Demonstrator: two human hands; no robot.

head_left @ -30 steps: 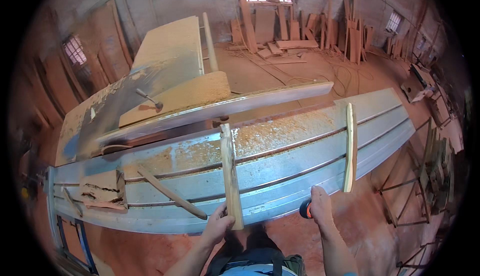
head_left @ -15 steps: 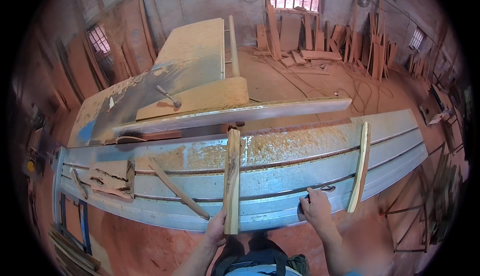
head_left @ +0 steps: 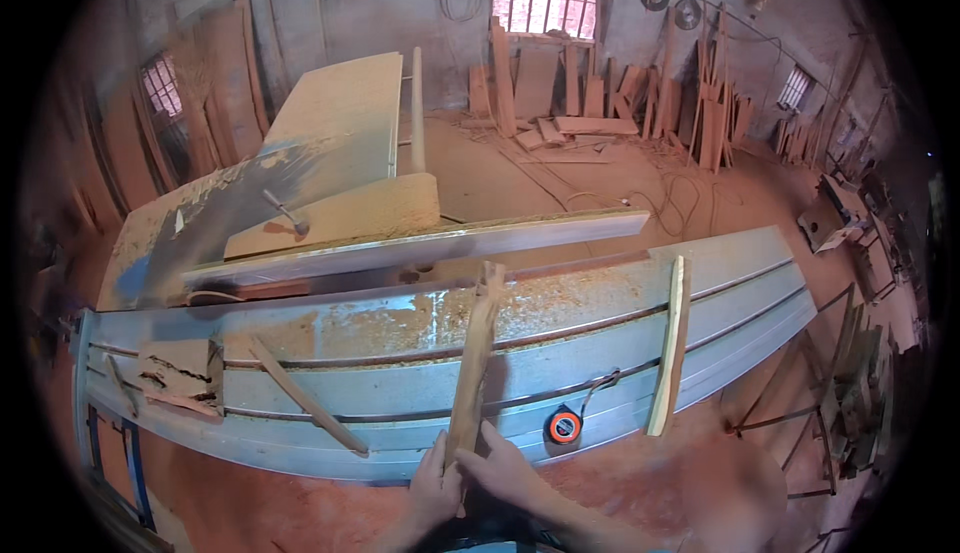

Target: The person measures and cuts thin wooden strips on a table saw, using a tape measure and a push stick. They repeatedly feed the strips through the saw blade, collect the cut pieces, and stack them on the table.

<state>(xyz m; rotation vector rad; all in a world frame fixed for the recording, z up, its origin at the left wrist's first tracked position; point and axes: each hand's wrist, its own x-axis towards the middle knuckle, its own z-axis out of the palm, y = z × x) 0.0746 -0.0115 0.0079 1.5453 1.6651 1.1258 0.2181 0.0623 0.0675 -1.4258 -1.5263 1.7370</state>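
Note:
Near the front edge of the metal sliding table [head_left: 400, 371], my left hand [head_left: 434, 483] is closed round the lower end of a long wooden strip [head_left: 473, 358]. My right hand [head_left: 500, 469] grips the same end from the other side, thumb along the wood. The strip points away from me, tilted slightly right, casting a shadow on the table. To the right of my hands lies an orange and black tape measure [head_left: 564, 425] with its strap stretched out behind it. A second, paler wooden strip [head_left: 670, 345] lies across the table farther right.
A thin wooden stick [head_left: 310, 396] and a cracked board piece [head_left: 182, 377] lie on the left of the table. Beyond a long fence [head_left: 430, 247], a brush [head_left: 286, 213] rests on a sawdust-covered board. Planks [head_left: 503, 78] lean on the back wall; a metal frame [head_left: 800, 418] stands right.
My right hand has left the tape measure and moved left onto the wooden strip. The strip has turned and tilted in my left hand. The whole view has shifted.

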